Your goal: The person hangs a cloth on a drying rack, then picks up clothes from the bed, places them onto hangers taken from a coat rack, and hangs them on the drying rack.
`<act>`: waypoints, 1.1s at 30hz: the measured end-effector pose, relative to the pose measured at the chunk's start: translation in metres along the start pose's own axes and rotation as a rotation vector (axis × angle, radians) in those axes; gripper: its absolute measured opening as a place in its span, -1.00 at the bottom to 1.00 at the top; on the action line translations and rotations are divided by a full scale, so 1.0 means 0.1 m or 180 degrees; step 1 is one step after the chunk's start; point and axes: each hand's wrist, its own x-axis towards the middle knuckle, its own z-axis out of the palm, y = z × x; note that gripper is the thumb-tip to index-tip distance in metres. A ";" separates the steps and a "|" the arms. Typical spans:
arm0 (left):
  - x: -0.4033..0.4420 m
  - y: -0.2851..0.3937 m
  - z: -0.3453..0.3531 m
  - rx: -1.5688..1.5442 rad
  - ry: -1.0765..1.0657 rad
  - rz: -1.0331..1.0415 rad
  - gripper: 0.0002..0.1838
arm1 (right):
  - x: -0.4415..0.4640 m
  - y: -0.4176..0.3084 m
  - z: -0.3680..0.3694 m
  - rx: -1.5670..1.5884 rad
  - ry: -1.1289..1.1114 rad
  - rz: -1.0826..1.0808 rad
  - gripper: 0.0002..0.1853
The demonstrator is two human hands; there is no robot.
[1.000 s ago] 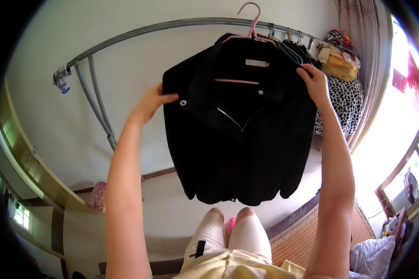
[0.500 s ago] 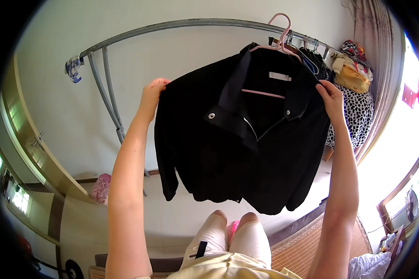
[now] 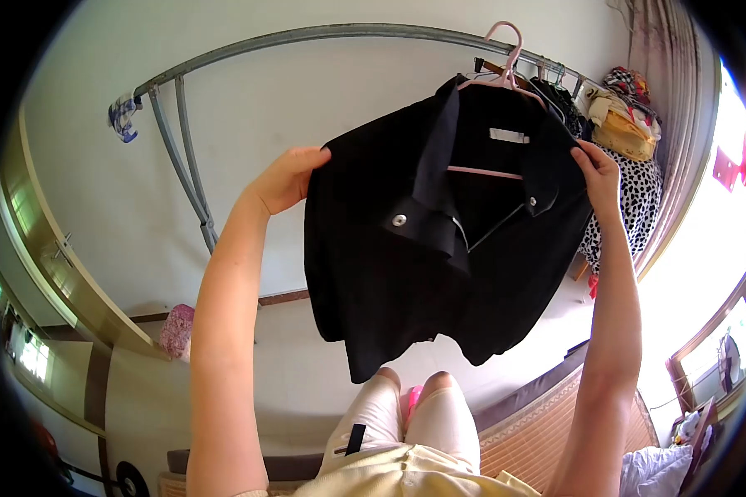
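Note:
A black jacket (image 3: 373, 273) with a collar, snap buttons and a white neck label hangs on a pink hanger (image 3: 506, 81) in front of me. The hanger's hook overlaps the metal rail in the view; whether it rests on it I cannot tell. My left hand (image 3: 288, 178) grips the jacket at the shoulder on the left, thumb on top, other fingers hidden behind the cloth. On the opposite shoulder, my right hand (image 3: 598, 170) pinches the fabric. The jacket's front is partly unzipped, and its lower hem hangs above my knees.
A grey metal clothes rail (image 3: 340, 31) spans the wall, with a checked cloth (image 3: 125, 116) at its left end. Hung clothes, a yellow bag (image 3: 626, 135) and a spotted garment (image 3: 634, 195) crowd the right. A woven mat (image 3: 547, 422) lies beside my legs; a door (image 3: 66, 240) stands left.
The jacket has shifted right and turned slightly, its left sleeve swinging inward. My left hand has moved right with the shoulder; my right hand has moved slightly right, still gripping.

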 end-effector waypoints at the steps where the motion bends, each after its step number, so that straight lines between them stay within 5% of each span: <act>1: -0.02 -0.01 -0.03 0.0084 -0.0132 0.0048 -0.56 | 0.00 0.03 -0.01 0.0084 0.0001 0.0023 -0.74; 7: 0.00 0.10 0.01 -0.0130 0.0397 0.0232 -0.67 | -0.01 0.08 -0.04 0.0075 -0.0007 -0.0502 -0.74; 10: 0.10 0.15 0.13 0.0425 0.0933 0.0323 -0.73 | -0.06 -0.05 -0.03 -0.0657 0.0031 -0.0458 -0.75; 16: 0.17 0.24 0.58 0.1750 0.1141 0.1226 -0.75 | -0.08 -0.42 0.07 -0.0371 -0.0121 -0.0731 -0.74; 19: 0.18 0.16 0.57 0.1948 0.1371 0.0999 -0.73 | -0.01 -0.51 0.00 -0.0505 -0.0175 -0.0651 -0.75; 23: 0.23 0.06 0.36 0.1809 0.1716 0.1288 -0.73 | 0.00 -0.35 -0.28 0.0877 -0.0440 0.0461 -0.46; 27: 0.20 0.06 0.20 0.1535 0.1701 0.1241 -0.75 | -0.36 -0.06 -0.38 0.1410 -0.1112 0.1599 -0.43; 33: 0.14 0.07 0.13 0.1602 0.1774 0.1112 -0.75 | -0.72 -0.04 -0.39 0.1665 -0.1213 0.1350 -0.53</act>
